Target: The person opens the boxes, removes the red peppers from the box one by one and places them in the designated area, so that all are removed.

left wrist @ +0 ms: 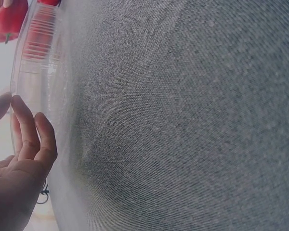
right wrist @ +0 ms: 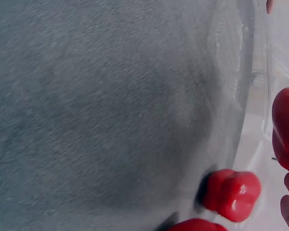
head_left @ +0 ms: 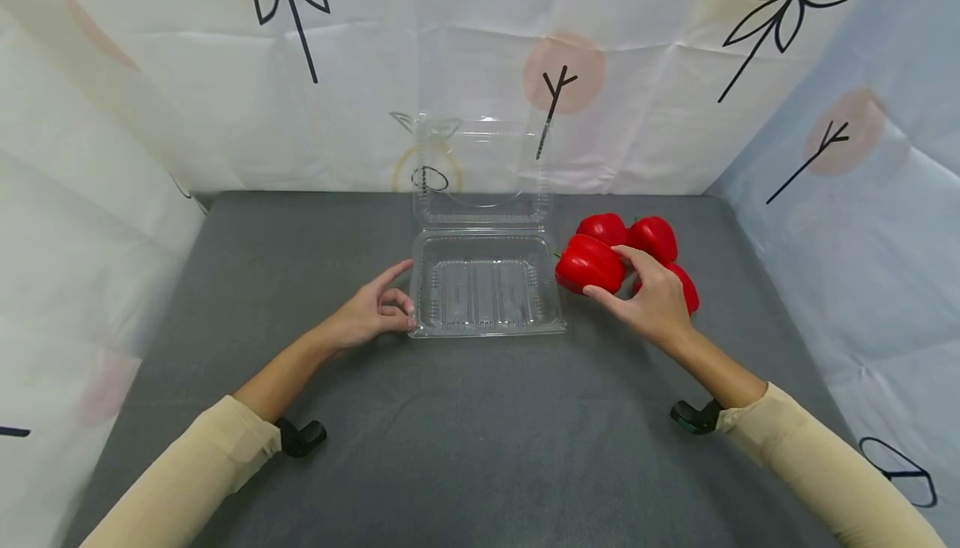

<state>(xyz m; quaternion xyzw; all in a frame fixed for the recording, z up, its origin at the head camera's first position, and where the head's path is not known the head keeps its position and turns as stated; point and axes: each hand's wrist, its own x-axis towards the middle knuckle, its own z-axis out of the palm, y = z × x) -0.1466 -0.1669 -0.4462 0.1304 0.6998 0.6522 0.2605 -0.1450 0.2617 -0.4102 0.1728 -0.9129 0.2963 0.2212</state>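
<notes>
An open clear plastic clamshell container (head_left: 427,281) lies mid-table, its lid (head_left: 480,169) standing up behind the tray. My left hand (head_left: 397,298) rests against the tray's left rim with loosely curled fingers (left wrist: 24,125) touching the container (left wrist: 38,62). Several red bell peppers sit to the right of the tray. My right hand (head_left: 603,271) grips the nearest red pepper (head_left: 581,261), thumb on its near side and fingers over its top. In the right wrist view that pepper (right wrist: 285,127) shows at the right edge, with another pepper (right wrist: 231,195) lying on the cloth.
Three more peppers (head_left: 603,227) (head_left: 654,236) (head_left: 686,286) cluster behind and under my right hand. A grey cloth (head_left: 480,431) covers the table, and patterned white sheets (head_left: 225,115) wall it in at the back and on both sides.
</notes>
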